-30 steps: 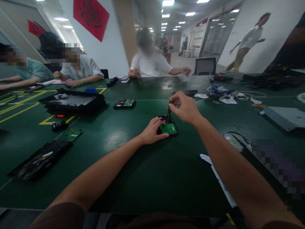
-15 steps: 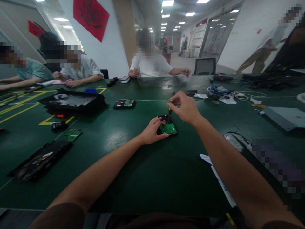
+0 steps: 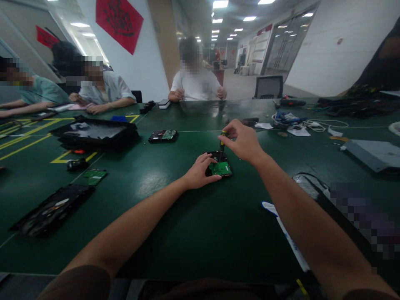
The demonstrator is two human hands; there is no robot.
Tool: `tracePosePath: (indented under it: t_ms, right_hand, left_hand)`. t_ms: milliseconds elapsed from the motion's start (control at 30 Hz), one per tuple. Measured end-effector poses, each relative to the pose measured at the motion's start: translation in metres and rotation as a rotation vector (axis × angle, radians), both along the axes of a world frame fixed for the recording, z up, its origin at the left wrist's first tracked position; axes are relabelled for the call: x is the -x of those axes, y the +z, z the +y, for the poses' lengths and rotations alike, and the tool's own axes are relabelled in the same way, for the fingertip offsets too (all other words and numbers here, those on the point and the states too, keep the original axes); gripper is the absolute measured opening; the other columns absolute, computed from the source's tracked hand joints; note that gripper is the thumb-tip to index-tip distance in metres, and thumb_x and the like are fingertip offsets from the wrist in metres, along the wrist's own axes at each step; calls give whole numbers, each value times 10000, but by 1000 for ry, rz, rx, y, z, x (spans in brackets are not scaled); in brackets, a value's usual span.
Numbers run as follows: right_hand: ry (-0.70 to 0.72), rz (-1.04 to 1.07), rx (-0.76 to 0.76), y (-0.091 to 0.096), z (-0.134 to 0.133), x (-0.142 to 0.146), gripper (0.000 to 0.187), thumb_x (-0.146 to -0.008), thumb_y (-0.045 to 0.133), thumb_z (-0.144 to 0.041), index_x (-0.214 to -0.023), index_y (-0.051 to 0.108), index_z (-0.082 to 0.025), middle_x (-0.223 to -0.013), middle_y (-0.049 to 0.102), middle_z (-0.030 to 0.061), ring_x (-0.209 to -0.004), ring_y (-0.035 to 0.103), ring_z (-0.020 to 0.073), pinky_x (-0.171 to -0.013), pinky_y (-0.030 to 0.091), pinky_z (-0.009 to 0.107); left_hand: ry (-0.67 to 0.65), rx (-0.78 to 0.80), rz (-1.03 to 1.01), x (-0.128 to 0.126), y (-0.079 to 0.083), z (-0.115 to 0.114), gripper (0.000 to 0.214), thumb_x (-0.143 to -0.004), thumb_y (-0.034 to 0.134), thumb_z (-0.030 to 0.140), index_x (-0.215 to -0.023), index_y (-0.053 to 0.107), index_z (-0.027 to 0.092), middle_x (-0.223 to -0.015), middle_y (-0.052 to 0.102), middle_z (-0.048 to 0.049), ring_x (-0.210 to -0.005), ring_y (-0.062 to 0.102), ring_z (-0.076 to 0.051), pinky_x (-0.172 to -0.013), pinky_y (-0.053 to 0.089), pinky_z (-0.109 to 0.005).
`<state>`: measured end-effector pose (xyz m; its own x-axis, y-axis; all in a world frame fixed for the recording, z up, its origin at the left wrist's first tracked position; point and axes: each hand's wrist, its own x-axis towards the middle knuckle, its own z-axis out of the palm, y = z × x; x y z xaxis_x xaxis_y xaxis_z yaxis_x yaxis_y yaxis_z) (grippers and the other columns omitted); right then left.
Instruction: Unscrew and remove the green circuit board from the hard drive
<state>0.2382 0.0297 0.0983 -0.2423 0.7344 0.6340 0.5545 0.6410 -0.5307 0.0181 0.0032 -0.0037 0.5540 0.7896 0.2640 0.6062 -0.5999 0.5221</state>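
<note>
A hard drive (image 3: 223, 168) lies on the green table with its green circuit board facing up. My left hand (image 3: 200, 172) grips the drive's left side, thumb along the near edge and fingers over the top. In my right hand (image 3: 244, 141) a screwdriver (image 3: 222, 141) with a yellow and black handle is pinched upright between thumb and fingers. Its shaft points down onto the drive by the board; the exact spot where the tip sits is too small to make out.
Another hard drive (image 3: 163, 136) lies beyond my left hand. To the left are a black tray-like casing (image 3: 96, 131), a loose circuit board (image 3: 95, 176) and an opened black part (image 3: 53, 210). A grey metal box (image 3: 373, 154) and cables (image 3: 325, 123) lie right. Several people sit around.
My hands stay over the drive; the screwdriver handle shifts very slightly. The person across draws one hand inward. The walking person at the right has left the view.
</note>
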Motion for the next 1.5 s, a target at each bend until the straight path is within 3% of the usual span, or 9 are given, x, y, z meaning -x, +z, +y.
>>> tracePosePath:
  t_ms: [167, 367, 567, 833, 1067, 1267, 1500]
  right_hand:
    - [31, -50, -60, 0, 2, 0, 126, -885, 683, -274, -985, 625, -224, -1015, 693, 81, -901, 676, 245, -818, 577, 427]
    - [-19, -12, -29, -1, 3, -2, 197, -850, 737, -307, -965, 601, -224, -993, 701, 78, -861, 674, 243, -789, 584, 426]
    - [36, -42, -69, 0, 2, 0, 124, -887, 693, -300, -959, 623, -227, -980, 694, 70, -884, 674, 237, -824, 581, 427]
    - [10, 0, -23, 0, 1, 0, 145, -876, 703, -303, -960, 611, -229, -951, 702, 59, -833, 677, 226, -813, 581, 420]
    - [-1, -34, -74, 1, 1, 0, 108, -881, 680, -285, -945, 617, -225, -990, 700, 77, -887, 669, 241, -822, 568, 420]
    - [5, -10, 0, 3, -2, 0, 188, -900, 707, -392, -940, 609, -237, -934, 710, 64, -838, 679, 240, -793, 572, 426]
    - [-22, -35, -48, 2, 0, 0, 96, -903, 668, -305, -942, 621, -231, -1001, 706, 83, -914, 673, 254, -820, 571, 431]
  left_hand:
    - [-2, -3, -6, 0, -2, 1, 661, -840, 729, 619, -1351, 571, 231, -1630, 385, -142, -1570, 243, -371, -1260, 276, -586]
    - [-1, -11, -7, 0, -2, 1, 665, -839, 725, 627, -1348, 571, 227, -1626, 391, -146, -1568, 251, -368, -1262, 275, -581]
    - [4, -14, -7, 0, -4, 2, 670, -835, 726, 632, -1347, 574, 229, -1621, 400, -142, -1569, 247, -369, -1258, 281, -582]
    - [-1, -13, -7, 0, -3, 2, 677, -832, 727, 635, -1346, 575, 221, -1618, 400, -149, -1567, 253, -363, -1269, 270, -557]
    - [-4, -8, -8, 0, -3, 2, 663, -835, 727, 632, -1342, 572, 232, -1620, 400, -148, -1568, 248, -366, -1264, 272, -573]
    - [-1, -13, -14, 0, -4, 2, 664, -827, 742, 622, -1344, 568, 243, -1625, 395, -139, -1566, 256, -373, -1255, 278, -601]
    - [-3, -14, -16, 0, -2, 1, 657, -830, 744, 614, -1342, 571, 240, -1620, 403, -141, -1566, 259, -367, -1257, 281, -586]
